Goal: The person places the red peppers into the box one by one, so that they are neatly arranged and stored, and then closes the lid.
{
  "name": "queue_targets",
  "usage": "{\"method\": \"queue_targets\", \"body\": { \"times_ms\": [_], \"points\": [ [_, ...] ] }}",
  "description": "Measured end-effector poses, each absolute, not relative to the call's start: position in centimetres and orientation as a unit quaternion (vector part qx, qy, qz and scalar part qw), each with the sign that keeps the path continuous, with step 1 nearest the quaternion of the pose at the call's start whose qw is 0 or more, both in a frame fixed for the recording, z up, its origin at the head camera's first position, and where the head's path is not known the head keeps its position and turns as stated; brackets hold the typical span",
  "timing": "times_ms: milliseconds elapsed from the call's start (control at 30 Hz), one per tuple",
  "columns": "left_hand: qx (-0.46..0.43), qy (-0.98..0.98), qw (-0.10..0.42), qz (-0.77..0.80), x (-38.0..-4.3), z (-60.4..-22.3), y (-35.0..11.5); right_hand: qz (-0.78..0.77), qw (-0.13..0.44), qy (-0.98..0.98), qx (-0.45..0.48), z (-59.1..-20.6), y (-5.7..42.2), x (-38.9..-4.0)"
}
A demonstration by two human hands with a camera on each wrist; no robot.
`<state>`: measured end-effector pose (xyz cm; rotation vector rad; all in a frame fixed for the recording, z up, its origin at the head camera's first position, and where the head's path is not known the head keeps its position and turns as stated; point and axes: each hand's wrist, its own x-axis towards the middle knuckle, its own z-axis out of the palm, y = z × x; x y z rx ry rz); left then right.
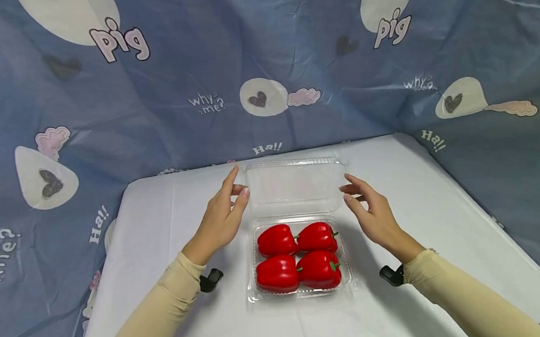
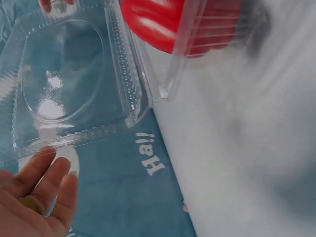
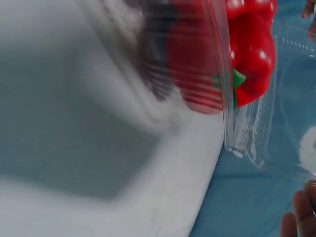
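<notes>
Several red bell peppers [image 1: 278, 274] with green stems lie in two rows in the base of a clear plastic clamshell box [image 1: 253, 297]. Its hinged lid [image 1: 295, 185] is swung up and back at the far side. At the lid's left edge is my left hand [image 1: 218, 215], index finger extended and thumb near the rim; the left wrist view has its fingertips [image 2: 48, 152] right at the lid's edge. My right hand [image 1: 373, 216] is at the lid's right edge, fingers slightly bent. In the right wrist view only some of its fingers [image 3: 302, 212] show, beside the lid.
The box stands on a table with a white cloth [image 1: 205, 316]. A blue patterned curtain [image 1: 175, 117] hangs behind the table and along its sides. A black wrist device [image 1: 210, 280] sits by the left cuff, and another black device [image 1: 392, 275] by the right cuff.
</notes>
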<state>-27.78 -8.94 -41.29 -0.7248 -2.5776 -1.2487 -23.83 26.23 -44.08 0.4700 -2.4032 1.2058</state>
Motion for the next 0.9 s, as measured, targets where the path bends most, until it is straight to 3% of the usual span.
{"method": "queue_targets", "body": {
  "times_ms": [333, 567, 900],
  "points": [
    [-0.280, -0.850, 0.138, -0.424, -23.9, -41.3, -10.5, 0.404, 0.255, -0.847, 0.232, -44.2, 27.2, -20.1],
    [-0.315, -0.848, 0.128, -0.407, -21.7, -42.2, -11.6, 0.394, 0.298, -0.810, 0.316, -45.1, 27.7, -18.2],
    [-0.340, -0.850, 0.118, -0.385, -20.3, -46.3, -11.5, 0.372, 0.254, -0.841, 0.299, -48.9, 27.5, -15.3]
  ]
}}
